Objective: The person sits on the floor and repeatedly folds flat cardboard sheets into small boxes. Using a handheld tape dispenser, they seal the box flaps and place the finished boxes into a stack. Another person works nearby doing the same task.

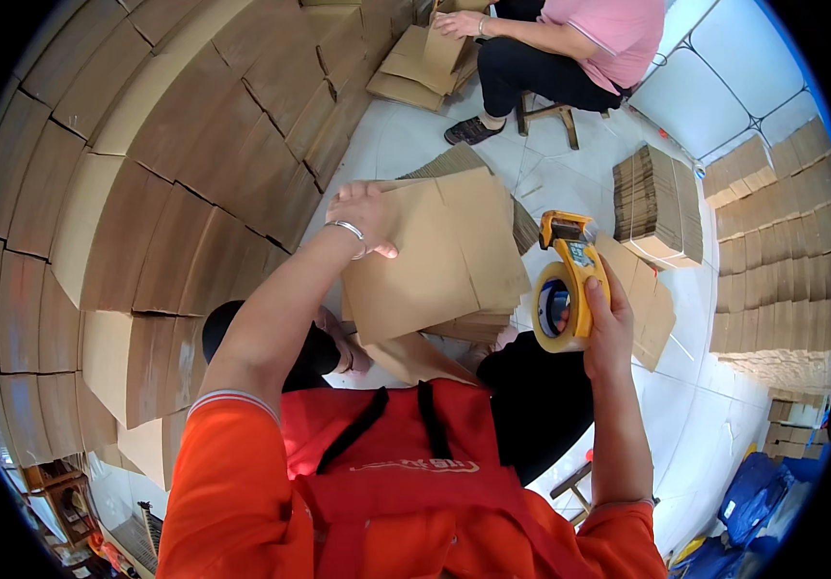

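A brown cardboard box (415, 261) stands tilted between my knees, its flaps folded into panels with creases. My left hand (362, 214) grips its upper left edge, the thumb lying on the face and the fingers curled at the far rim. To the right of the box, my right hand (604, 323) is closed round a yellow tape dispenser (579, 280) loaded with a roll of clear tape. The dispenser's head points up and away from me, apart from the cardboard. More flat cardboard (444, 162) lies behind and beneath the box.
Tall stacks of cartons (184, 212) rise on the left. Bundled flat cardboard (658, 207) stands at the right, with more piles (772, 261) beyond. Across from me a seated person (570, 58) handles a carton (425, 63). Loose cardboard (642, 299) lies on the tiled floor near my right hand.
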Available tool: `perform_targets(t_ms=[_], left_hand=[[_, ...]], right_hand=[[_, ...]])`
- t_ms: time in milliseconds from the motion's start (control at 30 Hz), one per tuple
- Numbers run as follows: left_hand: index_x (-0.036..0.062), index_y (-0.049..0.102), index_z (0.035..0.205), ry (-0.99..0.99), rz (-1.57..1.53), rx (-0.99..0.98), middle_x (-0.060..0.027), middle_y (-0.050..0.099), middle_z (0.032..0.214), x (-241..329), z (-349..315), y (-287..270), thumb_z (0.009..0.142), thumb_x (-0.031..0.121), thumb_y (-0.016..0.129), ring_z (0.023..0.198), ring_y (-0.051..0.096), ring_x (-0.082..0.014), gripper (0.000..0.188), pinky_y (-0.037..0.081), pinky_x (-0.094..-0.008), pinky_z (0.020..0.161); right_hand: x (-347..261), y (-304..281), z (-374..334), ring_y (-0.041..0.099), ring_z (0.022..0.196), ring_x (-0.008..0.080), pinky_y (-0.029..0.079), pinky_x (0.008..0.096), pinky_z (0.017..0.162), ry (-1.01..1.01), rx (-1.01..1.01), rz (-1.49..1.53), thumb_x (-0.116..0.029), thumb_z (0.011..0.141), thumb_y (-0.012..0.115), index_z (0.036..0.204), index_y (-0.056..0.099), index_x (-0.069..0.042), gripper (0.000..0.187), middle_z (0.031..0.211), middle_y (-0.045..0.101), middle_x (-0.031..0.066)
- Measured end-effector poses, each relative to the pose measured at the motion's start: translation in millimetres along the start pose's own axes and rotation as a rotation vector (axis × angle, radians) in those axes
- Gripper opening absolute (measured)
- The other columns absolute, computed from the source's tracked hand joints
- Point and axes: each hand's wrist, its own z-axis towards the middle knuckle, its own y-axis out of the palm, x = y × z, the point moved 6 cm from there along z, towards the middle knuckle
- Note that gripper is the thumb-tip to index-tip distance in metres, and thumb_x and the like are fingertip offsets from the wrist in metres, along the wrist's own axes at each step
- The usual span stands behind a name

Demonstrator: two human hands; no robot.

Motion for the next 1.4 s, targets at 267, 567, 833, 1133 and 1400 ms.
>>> perform_targets(t_ms=[267, 567, 833, 1133, 1400], left_hand=[[-0.0016, 0.066, 0.108, 0.159, -0.598, -0.083, -0.0152, 0.071, 0.095, -20, -52, -34, 0.079, 0.041, 0.076, 0.08, 0.069, -0.027, 0.052, 0.054, -0.0386, 0.072], [0.0021, 0.057, 0.08, 0.75, -0.024, 0.551, -0.0146, 0.06, 0.08, 80, -182, -114, 0.088, 0.02, 0.062, 0.076, 0.061, -0.0363, 0.021, 0.049, -0.046, 0.066], [0.0039, 0.055, 0.109, 0.573, -0.714, -0.038, -0.013, 0.057, 0.091, 50, -145, -76, 0.103, 0.05, 0.039, 0.085, 0.056, -0.025, 0.049, 0.048, -0.0369, 0.078], [-0.0024, 0.065, 0.076, 0.217, -0.27, 0.554, -0.026, 0.063, 0.075, 17, -154, -124, 0.097, 0.029, 0.052, 0.076, 0.063, -0.0416, 0.04, 0.051, -0.0469, 0.07], [0.0006, 0.064, 0.098, 0.271, -0.096, 0.252, -0.0217, 0.064, 0.11, 45, -122, -124, 0.086, 0.055, 0.059, 0.106, 0.061, -0.0365, 0.056, 0.049, -0.0452, 0.089]], right_hand=[[-22, 2, -15, 0.063, 0.078, 0.0154, 0.056, 0.0303, 0.069, -0.087, 0.021, 0.026, -0.018, 0.101, 0.054, 0.146, 0.043, -0.005, 0.047, 0.107, 0.064, 0.0106], [-54, 26, 55, 0.048, 0.127, 0.0247, 0.032, 0.035, 0.109, -0.087, 0.03, -0.141, -0.057, 0.081, 0.073, 0.136, 0.052, 0.005, 0.086, 0.136, 0.054, 0.0167], [-41, 55, 77, 0.053, 0.122, 0.0244, 0.038, 0.0347, 0.105, -0.025, -0.071, -0.081, -0.049, 0.077, 0.08, 0.136, 0.051, 0.008, 0.087, 0.133, 0.056, 0.0171], [-54, 43, 52, 0.059, 0.108, 0.0194, 0.047, 0.0307, 0.094, -0.185, -0.285, -0.318, -0.042, 0.07, 0.088, 0.129, 0.057, 0.004, 0.081, 0.12, 0.062, 0.012], [-58, 95, 44, 0.064, 0.106, 0.0272, 0.047, 0.0346, 0.094, -0.177, -0.303, -0.89, -0.053, 0.062, 0.087, 0.123, 0.057, 0.0, 0.086, 0.112, 0.066, 0.0179]])
